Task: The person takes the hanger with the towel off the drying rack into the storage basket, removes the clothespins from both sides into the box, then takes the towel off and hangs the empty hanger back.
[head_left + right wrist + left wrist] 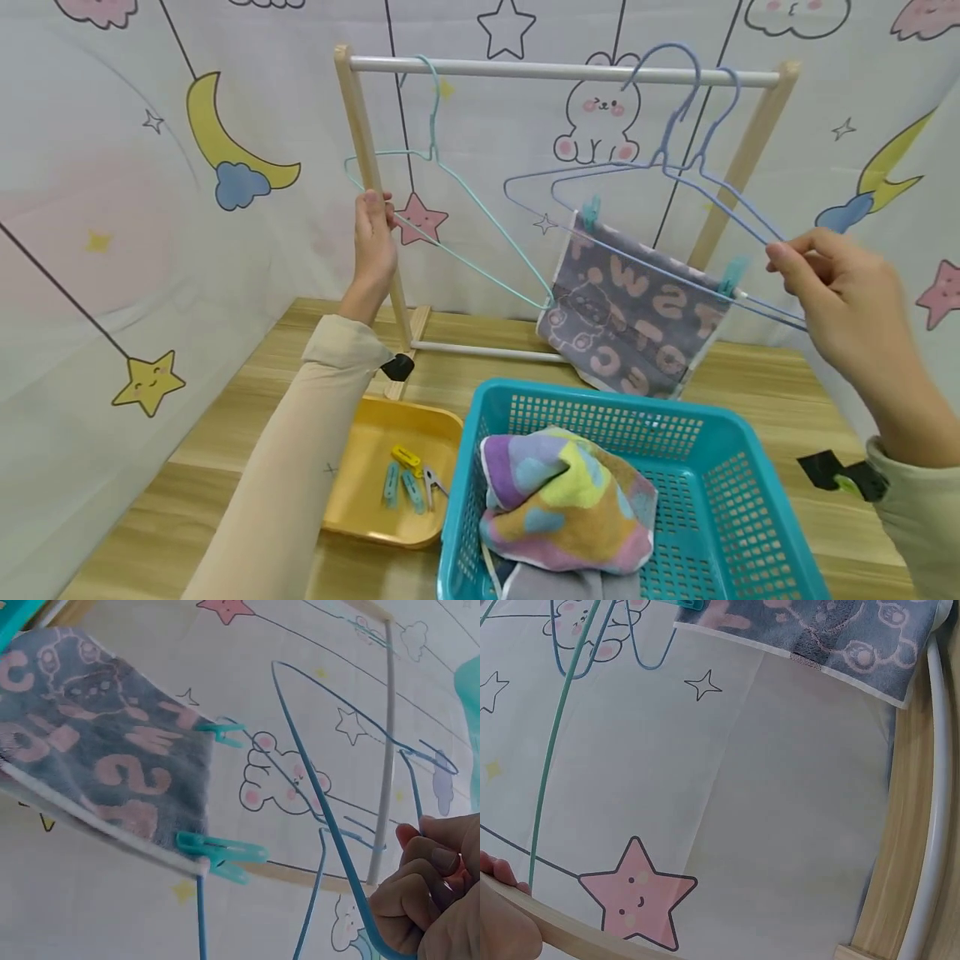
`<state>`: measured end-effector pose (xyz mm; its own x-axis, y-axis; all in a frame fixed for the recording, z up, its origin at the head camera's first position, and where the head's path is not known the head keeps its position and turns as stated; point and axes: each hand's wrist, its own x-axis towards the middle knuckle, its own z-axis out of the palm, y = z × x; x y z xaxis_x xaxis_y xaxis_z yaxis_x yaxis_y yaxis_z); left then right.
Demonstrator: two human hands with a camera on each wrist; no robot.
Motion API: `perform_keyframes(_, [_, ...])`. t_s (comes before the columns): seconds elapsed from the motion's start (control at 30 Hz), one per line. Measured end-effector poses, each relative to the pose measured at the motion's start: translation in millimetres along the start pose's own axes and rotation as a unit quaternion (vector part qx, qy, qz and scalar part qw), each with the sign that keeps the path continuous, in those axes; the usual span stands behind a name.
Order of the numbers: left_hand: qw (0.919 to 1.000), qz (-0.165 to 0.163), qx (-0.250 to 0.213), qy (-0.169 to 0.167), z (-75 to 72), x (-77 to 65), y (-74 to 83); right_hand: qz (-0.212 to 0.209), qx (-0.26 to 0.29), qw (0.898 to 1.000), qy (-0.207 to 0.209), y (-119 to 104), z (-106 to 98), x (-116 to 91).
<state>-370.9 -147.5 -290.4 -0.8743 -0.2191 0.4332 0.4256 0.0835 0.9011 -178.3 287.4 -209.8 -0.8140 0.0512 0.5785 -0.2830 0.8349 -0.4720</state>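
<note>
My left hand [375, 229] grips the left wooden post of a drying rack [397, 292], beside the end of a mint-green hanger [491, 218] hooked on the white rod. In the head view, my right hand [858, 300] pinches the right end of a blue hanger [699, 75]. Its hook curves over the rod; whether it bears on it I cannot tell. Behind hangs a second blue hanger [715, 127] with a grey patterned towel [637, 317] held by teal clothespins [591, 214]. The right wrist view shows my right hand [427, 892] with curled fingers at the hanger's corner.
A turquoise basket [757, 442] in front holds a colourful towel [562, 500] and grey cloth. Left of it, a yellow tray [352, 500] contains several clothespins [392, 483]. A patterned curtain [247, 275] stands behind and at the sides of the wooden table [195, 500].
</note>
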Motion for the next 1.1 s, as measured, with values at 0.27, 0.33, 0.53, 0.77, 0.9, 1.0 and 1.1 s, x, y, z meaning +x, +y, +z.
perform_keyframes(0.27, [0.9999, 0.005, -0.006, 0.006, 1.3, 0.4, -1.2, 0.003, 0.024, 1.000, -0.008, -21, 9, 28])
perform_keyframes(0.33, [1.0000, 0.006, -0.006, 0.005, 1.4, 0.2, -1.3, 0.000, 0.027, 0.999, -0.019, -23, 13, 34])
perform_keyframes(0.53, [0.9998, 0.012, -0.014, 0.006, 0.9, 0.4, -1.6, -0.012, 0.035, 0.999, -0.037, -27, 28, 45])
perform_keyframes(0.77, [0.9997, 0.008, -0.021, 0.006, -0.2, -0.3, -2.8, -0.037, 0.047, 0.997, -0.058, -25, 50, 45])
perform_keyframes(0.9, [0.9994, 0.010, -0.031, 0.006, 0.6, 0.8, -2.2, -0.040, 0.052, 0.995, -0.080, -24, 60, 42])
perform_keyframes(1.0, [0.9992, 0.014, -0.037, 0.003, 0.0, 1.5, -2.8, -0.037, 0.051, 0.994, -0.091, -24, 64, 40])
perform_keyframes(1.1, [0.9992, 0.015, -0.038, 0.000, -1.4, 2.1, -2.8, -0.035, 0.050, 0.993, -0.103, -25, 66, 40])
